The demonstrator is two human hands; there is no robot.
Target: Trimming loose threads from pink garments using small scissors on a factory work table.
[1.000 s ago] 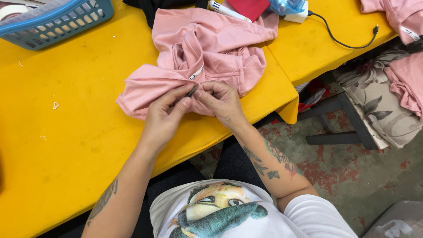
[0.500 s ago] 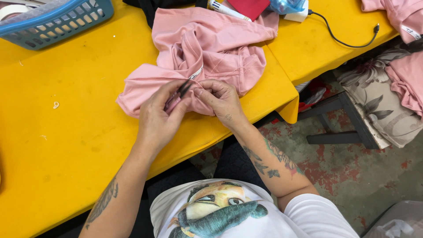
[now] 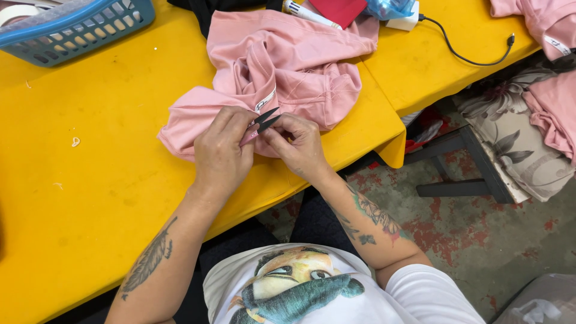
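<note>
A crumpled pink garment (image 3: pixel 288 72) lies on the yellow table (image 3: pixel 102 180), with a small white label near its collar. My left hand (image 3: pixel 221 153) grips small thread snips (image 3: pixel 263 120); their dark blades are parted and point up and right over the fabric. My right hand (image 3: pixel 298 144) pinches the pink fabric just beside the blades. Both hands press together at the garment's near edge.
A blue plastic basket (image 3: pixel 72 30) sits at the far left of the table. A white charger with a black cable (image 3: pixel 462 54) lies at the back right. More pink garments (image 3: pixel 555 66) rest on a patterned seat at the right. A red-stained concrete floor (image 3: pixel 480 234) lies below.
My left hand has brought the snips up out of the fabric, so the blades now show open above the garment. My right hand has stayed pinching the cloth.
</note>
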